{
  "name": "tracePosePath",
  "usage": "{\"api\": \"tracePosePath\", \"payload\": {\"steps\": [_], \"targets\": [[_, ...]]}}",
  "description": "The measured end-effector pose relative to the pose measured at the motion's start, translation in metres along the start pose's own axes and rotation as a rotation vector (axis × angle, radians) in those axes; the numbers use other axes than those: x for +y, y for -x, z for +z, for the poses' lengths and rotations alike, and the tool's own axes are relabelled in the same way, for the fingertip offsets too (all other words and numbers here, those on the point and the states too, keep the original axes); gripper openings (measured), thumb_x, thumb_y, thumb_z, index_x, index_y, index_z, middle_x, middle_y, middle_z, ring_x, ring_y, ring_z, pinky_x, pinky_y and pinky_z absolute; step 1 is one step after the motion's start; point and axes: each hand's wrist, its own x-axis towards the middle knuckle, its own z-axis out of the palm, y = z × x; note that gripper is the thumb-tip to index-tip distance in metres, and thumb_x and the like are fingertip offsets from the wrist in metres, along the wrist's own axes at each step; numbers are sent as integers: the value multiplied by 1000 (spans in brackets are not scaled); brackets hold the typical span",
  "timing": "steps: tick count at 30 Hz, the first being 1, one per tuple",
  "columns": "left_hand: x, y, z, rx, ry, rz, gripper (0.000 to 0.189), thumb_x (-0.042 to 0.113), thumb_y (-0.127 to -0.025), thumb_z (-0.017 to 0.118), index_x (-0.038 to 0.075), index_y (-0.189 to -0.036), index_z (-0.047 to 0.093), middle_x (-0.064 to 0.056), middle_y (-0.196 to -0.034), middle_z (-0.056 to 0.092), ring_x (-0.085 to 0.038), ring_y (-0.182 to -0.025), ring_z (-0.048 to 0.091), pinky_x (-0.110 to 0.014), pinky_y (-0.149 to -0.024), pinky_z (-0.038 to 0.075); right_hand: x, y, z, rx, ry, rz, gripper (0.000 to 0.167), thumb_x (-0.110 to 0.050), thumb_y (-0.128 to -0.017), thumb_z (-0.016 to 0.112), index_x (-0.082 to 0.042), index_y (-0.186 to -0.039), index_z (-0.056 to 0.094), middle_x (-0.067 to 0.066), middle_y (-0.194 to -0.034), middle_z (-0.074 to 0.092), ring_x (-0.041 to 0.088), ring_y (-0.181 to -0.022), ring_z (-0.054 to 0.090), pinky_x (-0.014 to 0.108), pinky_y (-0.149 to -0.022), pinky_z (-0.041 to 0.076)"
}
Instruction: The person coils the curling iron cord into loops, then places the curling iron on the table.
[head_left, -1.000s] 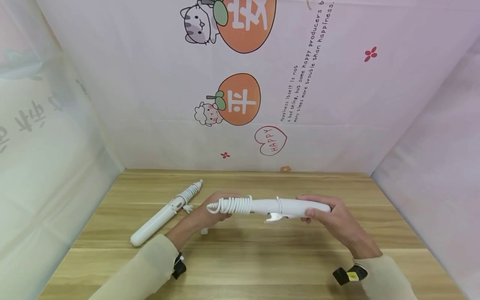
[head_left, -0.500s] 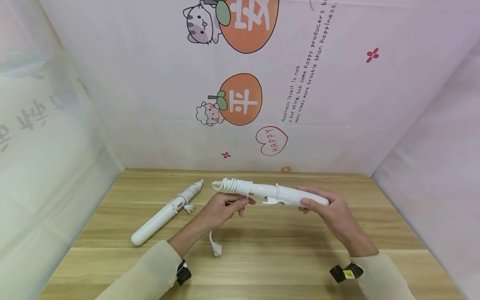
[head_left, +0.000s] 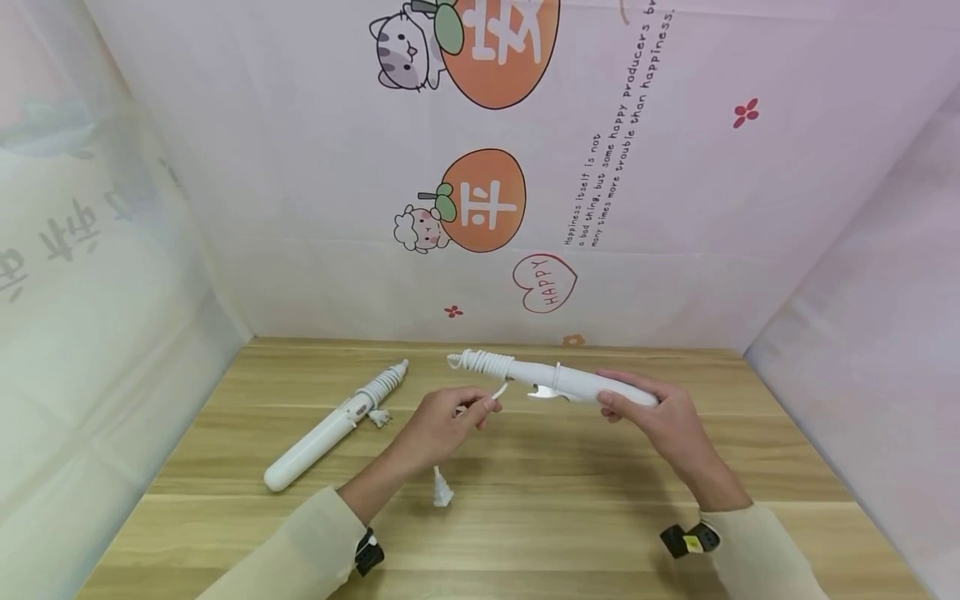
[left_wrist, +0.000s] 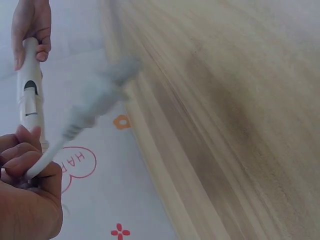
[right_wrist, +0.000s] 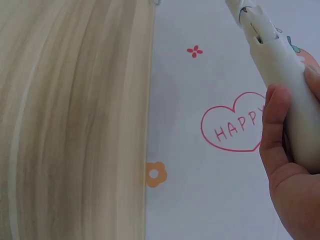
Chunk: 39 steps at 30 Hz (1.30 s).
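Note:
A white curling iron, its cord wound in coils around the narrow end, is held up above the table. My right hand grips its thick rounded end, and in the right wrist view the fingers and thumb wrap that end. My left hand pinches the loose run of the cord just below the coils. From that hand the plug dangles on a short length of cord, blurred in the left wrist view. A small metal stand juts from the underside of the iron.
Another white curling iron with a coiled cord lies slanted on the wooden table at the left, its plug beside it. A printed white cloth stands behind the table, with more cloth at both sides.
My left hand has drawn back from the coils, pulling a bit of cord free, and the plug has come into view hanging below it. The iron's coiled end has risen and tilted up.

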Motion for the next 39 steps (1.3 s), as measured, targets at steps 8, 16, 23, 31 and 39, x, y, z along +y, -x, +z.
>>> {"api": "tracePosePath", "payload": {"steps": [8,16,23,31,39], "targets": [[5,0,-7,98,-90,-15,22,34,-111,64,21,-109,81,1,-99,79,-10,-85,66,-33,-73,51,14,1,-3,19,69,77,44,-24,-103,79,-2,-140,72,17,-124,79,18,-87,80,29,-83,65],[12,-2,-23,103,-190,80,18,27,-109,67,19,-104,82,7,-76,65,-8,-58,37,-25,-54,32,18,6,-1,-109,56,120,41,-23,-101,81,-4,-136,75,23,-125,77,23,-90,79,33,-82,65],[9,-3,-31,71,-304,141,19,31,-109,66,23,-106,83,10,-84,74,-8,-60,45,-27,-58,40,17,11,4,-218,61,110,39,-20,-98,83,-6,-134,77,20,-123,78,19,-86,78,31,-81,64],[3,-4,-33,-57,-247,146,20,29,-110,65,20,-99,79,6,-85,72,-10,-68,54,-28,-65,46,19,19,3,-295,-4,61,34,-11,-99,80,-3,-132,77,20,-134,75,20,-86,79,38,-79,66],[0,-4,-36,-218,-21,152,25,25,-113,61,14,-95,76,-2,-92,73,-13,-81,61,-29,-78,50,10,20,-4,-372,-126,-95,32,4,-101,70,1,-132,76,-9,-126,80,17,-82,77,39,-73,66]]}}
